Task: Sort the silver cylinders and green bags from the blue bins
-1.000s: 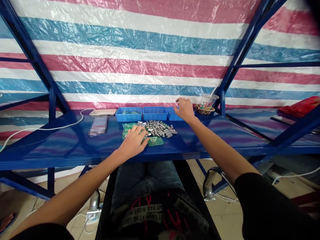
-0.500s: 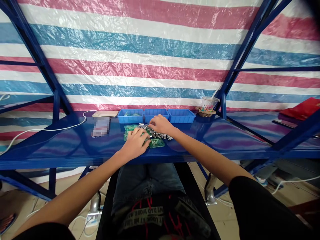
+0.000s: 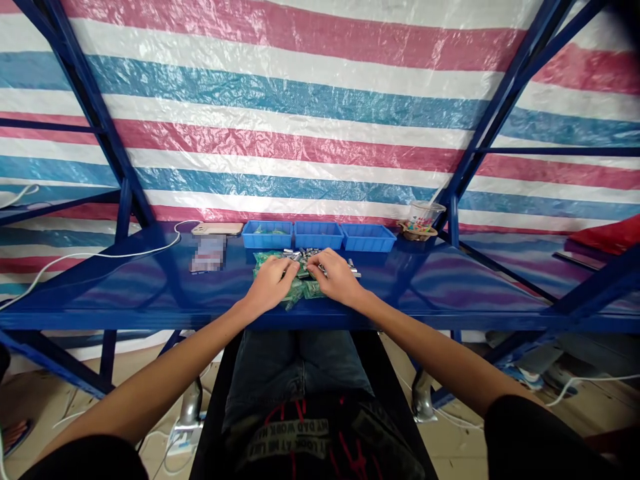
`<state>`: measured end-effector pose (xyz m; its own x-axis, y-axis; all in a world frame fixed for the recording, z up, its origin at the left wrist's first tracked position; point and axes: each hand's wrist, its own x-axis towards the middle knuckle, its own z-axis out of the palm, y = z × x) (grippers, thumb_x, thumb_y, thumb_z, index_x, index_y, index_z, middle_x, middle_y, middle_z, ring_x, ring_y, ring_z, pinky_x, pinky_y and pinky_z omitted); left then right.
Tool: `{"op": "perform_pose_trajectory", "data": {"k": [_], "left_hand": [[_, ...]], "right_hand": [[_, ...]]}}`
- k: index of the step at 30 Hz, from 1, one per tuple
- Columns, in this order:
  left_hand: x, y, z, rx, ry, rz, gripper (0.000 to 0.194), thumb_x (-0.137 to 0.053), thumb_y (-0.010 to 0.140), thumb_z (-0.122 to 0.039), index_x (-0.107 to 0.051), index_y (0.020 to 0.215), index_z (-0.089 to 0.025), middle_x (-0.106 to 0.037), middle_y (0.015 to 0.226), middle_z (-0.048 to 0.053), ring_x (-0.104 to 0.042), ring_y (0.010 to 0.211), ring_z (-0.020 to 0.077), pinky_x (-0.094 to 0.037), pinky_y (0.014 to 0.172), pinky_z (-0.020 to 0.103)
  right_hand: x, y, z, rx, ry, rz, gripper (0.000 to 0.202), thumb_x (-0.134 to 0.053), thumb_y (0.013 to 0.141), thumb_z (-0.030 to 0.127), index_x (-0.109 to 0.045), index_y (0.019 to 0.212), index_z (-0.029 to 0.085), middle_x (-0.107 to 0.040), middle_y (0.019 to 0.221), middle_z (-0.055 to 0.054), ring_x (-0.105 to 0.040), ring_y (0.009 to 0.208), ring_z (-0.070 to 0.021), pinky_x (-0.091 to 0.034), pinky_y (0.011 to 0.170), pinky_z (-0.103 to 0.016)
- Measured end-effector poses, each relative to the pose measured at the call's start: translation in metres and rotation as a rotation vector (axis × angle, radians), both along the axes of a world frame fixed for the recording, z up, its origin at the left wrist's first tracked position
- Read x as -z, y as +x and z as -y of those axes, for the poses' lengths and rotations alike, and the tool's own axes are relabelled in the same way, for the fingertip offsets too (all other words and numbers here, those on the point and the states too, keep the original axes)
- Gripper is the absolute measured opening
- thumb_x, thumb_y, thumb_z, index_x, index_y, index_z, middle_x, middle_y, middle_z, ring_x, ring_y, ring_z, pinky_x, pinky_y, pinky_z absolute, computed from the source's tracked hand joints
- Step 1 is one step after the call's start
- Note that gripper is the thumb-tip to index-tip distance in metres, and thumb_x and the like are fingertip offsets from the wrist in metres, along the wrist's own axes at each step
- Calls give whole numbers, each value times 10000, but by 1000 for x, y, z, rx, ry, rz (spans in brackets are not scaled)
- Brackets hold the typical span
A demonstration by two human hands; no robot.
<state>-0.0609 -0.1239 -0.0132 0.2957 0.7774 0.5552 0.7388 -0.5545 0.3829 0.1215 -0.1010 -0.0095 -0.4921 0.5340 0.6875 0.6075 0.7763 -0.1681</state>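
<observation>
My left hand (image 3: 273, 279) is closed in a pinch over green plastic bags (image 3: 296, 292), its fingertips beside a heap of small metallic pieces (image 3: 302, 254). Close to its right, my right hand (image 3: 335, 275) also pinches, at the near side of the same heap. Whatever either hand holds is too small to make out. Behind the heap three blue bins (image 3: 319, 236) stand in a row; the left one has green bags in it.
A phone (image 3: 217, 229) and a blurred flat item (image 3: 209, 254) lie left of the bins on the blue table (image 3: 125, 287). A white cable (image 3: 125, 255) crosses the left side. A plastic cup (image 3: 424, 215) stands right, near the blue frame.
My right hand has come down toward me, off the back of the heap. My left hand's spread fingers have drawn together. The view has shifted slightly.
</observation>
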Motion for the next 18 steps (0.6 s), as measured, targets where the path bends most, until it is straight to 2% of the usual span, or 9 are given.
{"op": "perform_pose_trajectory", "data": {"k": [3, 6, 10, 18], "left_hand": [[1, 3, 2, 60, 48, -20, 334, -354, 955, -346, -620, 827, -189, -652, 776, 32, -528, 820, 202, -420, 767, 333], [3, 4, 2, 106, 105, -51, 323, -361, 954, -318, -619, 819, -180, -653, 807, 50, -524, 839, 213, -419, 794, 350], [5, 4, -1, 132, 110, -56, 332, -355, 956, -300, -608, 776, -184, -639, 762, 44, -522, 829, 212, -418, 795, 353], [4, 3, 0, 173, 118, -7, 224, -417, 935, -286, -591, 839, -182, -638, 809, 37, -514, 843, 204, -433, 771, 329]], "right_hand": [[9, -2, 11, -48, 24, -59, 130, -455, 886, 186, -544, 794, 200, -611, 749, -54, -532, 761, -197, -428, 710, -326], [14, -5, 11, -75, 44, -116, 125, -461, 891, 192, -536, 792, 206, -595, 726, -45, -528, 743, -195, -426, 679, -321], [15, -5, 9, -83, 54, -171, 119, -456, 896, 187, -536, 809, 197, -593, 741, -54, -525, 746, -195, -423, 672, -323], [15, -5, 12, -95, -6, -196, 122, -458, 886, 189, -552, 809, 202, -614, 761, -57, -539, 775, -200, -434, 722, -340]]}}
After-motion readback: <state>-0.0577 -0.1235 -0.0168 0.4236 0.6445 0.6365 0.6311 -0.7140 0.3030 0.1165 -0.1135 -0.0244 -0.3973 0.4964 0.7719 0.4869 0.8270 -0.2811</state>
